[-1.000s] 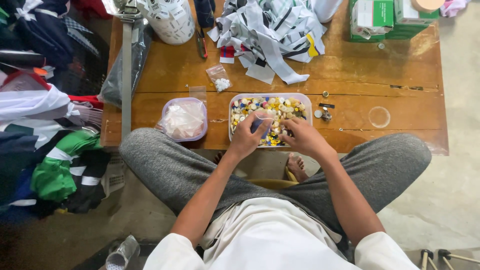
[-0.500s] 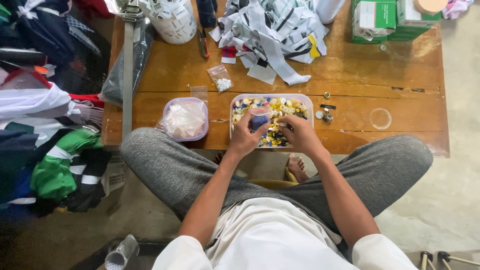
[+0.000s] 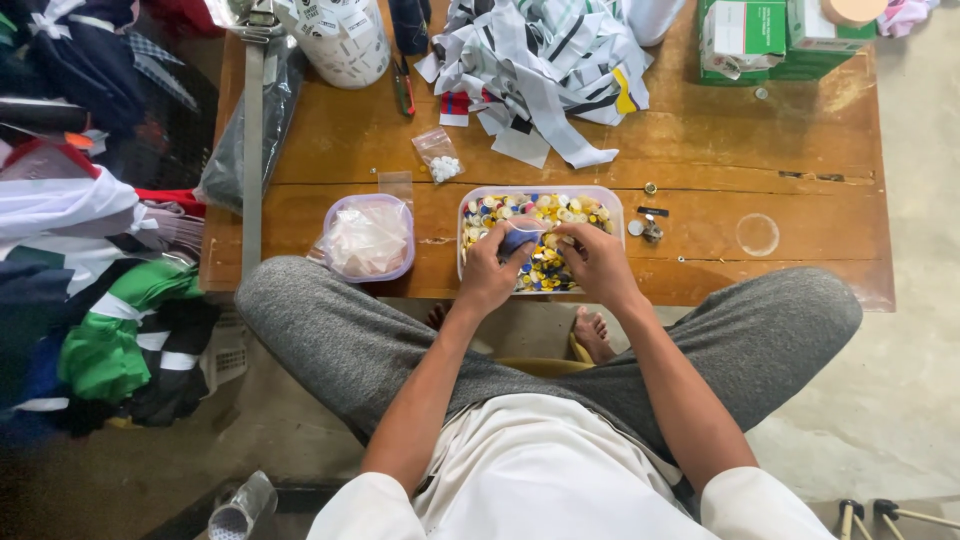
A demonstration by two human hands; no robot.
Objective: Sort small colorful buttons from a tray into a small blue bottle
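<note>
I sit cross-legged at a low wooden table (image 3: pixel 780 150), its planks worn and scratched, with heaps of folded clothing (image 3: pixel 90 290) piled on the floor to my left. At the far edge lies a tangle of grey, white and striped fabric strips (image 3: pixel 540 70), beside a white tub (image 3: pixel 345 40) and green cardboard boxes (image 3: pixel 760 35). Straight before me, near the table's front edge, stands a clear rectangular tray (image 3: pixel 612 200) filled to the rim with loose buttons (image 3: pixel 555 212) in yellow, white, blue and red. My left hand (image 3: pixel 490 275) and right hand (image 3: pixel 600 265) meet over the tray's near side, fingers curled close around a small blue piece (image 3: pixel 517 238), which both pinch between them just above the buttons; what exactly it is, I cannot tell. Just left of the tray stands a round purple-rimmed container (image 3: pixel 368 238) stuffed with crumpled clear plastic. Behind it lies a little clear bag (image 3: pixel 440 158) of white buttons. To the right of the tray, a few small metal bits (image 3: pixel 650 225) rest on the bare wood.
</note>
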